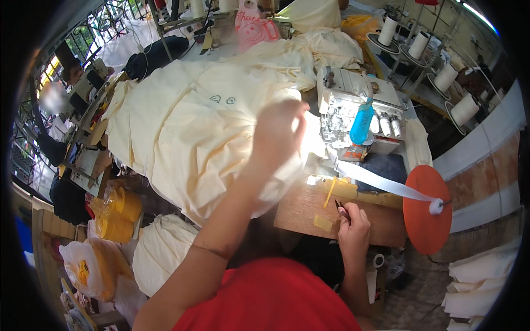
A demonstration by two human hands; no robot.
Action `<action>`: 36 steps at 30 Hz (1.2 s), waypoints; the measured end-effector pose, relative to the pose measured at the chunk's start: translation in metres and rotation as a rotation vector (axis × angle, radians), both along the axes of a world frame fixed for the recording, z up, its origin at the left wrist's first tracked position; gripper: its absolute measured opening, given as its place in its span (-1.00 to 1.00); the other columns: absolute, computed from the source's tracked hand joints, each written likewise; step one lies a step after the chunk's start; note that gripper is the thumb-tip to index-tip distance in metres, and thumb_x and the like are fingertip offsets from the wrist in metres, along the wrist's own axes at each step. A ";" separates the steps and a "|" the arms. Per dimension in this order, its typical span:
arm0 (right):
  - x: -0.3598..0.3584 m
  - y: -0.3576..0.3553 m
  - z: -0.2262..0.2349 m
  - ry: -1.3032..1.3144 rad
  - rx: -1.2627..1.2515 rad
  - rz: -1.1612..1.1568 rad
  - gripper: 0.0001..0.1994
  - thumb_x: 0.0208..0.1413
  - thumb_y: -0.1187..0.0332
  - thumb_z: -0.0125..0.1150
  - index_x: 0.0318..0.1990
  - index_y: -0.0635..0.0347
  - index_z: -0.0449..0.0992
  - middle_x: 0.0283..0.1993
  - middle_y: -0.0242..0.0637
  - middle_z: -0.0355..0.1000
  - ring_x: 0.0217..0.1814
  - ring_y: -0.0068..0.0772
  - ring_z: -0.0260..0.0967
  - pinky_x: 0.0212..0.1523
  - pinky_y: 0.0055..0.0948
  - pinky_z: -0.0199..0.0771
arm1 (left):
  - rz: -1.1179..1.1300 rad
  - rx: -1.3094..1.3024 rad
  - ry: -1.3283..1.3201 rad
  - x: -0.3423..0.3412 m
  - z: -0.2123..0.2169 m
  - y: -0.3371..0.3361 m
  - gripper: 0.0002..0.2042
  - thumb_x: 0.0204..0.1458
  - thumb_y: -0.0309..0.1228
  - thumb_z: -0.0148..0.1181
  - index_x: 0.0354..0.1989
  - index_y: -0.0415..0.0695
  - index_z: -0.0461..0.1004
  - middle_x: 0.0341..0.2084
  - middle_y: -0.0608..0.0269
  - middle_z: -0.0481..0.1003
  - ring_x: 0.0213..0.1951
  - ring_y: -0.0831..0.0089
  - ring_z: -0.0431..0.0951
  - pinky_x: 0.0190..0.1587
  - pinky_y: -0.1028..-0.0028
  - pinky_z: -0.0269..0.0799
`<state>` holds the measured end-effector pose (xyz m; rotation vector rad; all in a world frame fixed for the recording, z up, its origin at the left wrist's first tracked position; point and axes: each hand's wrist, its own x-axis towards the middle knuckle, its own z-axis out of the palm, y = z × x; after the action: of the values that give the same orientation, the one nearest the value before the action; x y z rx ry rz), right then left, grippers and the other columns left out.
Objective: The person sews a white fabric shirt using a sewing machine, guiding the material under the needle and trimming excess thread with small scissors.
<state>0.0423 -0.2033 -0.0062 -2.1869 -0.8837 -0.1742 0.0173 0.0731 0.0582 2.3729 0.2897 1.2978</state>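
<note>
My left hand (276, 129) is smeared by motion over a large heap of cream cloth (187, 138), close to the sewing machine (337, 110). Whether its fingers grip the cloth does not show. Closed above the brown wooden board (301, 212), my right hand (354, 223) holds a small dark pointed tool (339, 206), too small to tell whether tweezers or thread snips. A white tape (381, 181) runs from a reel with an orange disc (422, 207) toward the machine. A bright lamp glare hides part of the sewing area.
Thread cones (388, 30) stand on racks at the far right. A blue bottle-shaped item (361, 122) hangs on the machine's front. Plastic bags with yellow contents (91, 267) lie at lower left. A pink bag (255, 27) sits behind the cloth; folded cream cloth (480, 276) lies at lower right.
</note>
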 end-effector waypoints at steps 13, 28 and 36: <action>-0.021 -0.016 -0.009 0.830 0.325 0.175 -0.85 0.24 0.35 0.28 -0.19 0.25 0.51 -0.46 -0.48 0.43 -0.50 -0.73 0.33 -0.48 -0.60 0.32 | -0.173 -0.045 0.518 -0.117 0.061 0.007 -0.87 -0.05 -0.48 0.10 -0.44 -0.30 0.50 -0.61 0.00 0.45 -0.50 0.10 0.47 -0.35 0.29 0.38; -0.053 0.102 0.019 -0.071 0.273 0.481 -0.80 0.10 0.41 0.33 -0.42 0.21 0.39 -0.50 -0.17 0.34 -0.49 -0.06 0.40 -0.48 -0.15 0.39 | -0.073 -0.633 0.387 -0.163 -0.016 -0.054 -0.85 0.20 -0.48 0.17 -0.37 -0.31 0.53 -0.56 0.34 0.54 -0.45 0.65 0.51 -0.32 0.57 0.40; -0.032 0.088 0.008 -0.172 0.203 0.440 -0.85 0.13 0.41 0.26 -0.41 0.20 0.40 -0.47 -0.15 0.36 -0.47 0.00 0.39 -0.45 -0.10 0.38 | -0.152 -0.602 0.357 -0.166 -0.004 -0.034 -0.87 0.21 -0.52 0.16 -0.39 -0.29 0.52 -0.54 0.30 0.54 -0.46 0.61 0.56 -0.32 0.57 0.49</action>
<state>0.0098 -0.1150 0.0022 -1.7627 -1.3579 -0.2266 -0.1488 0.0389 0.0547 2.0311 0.5115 0.5941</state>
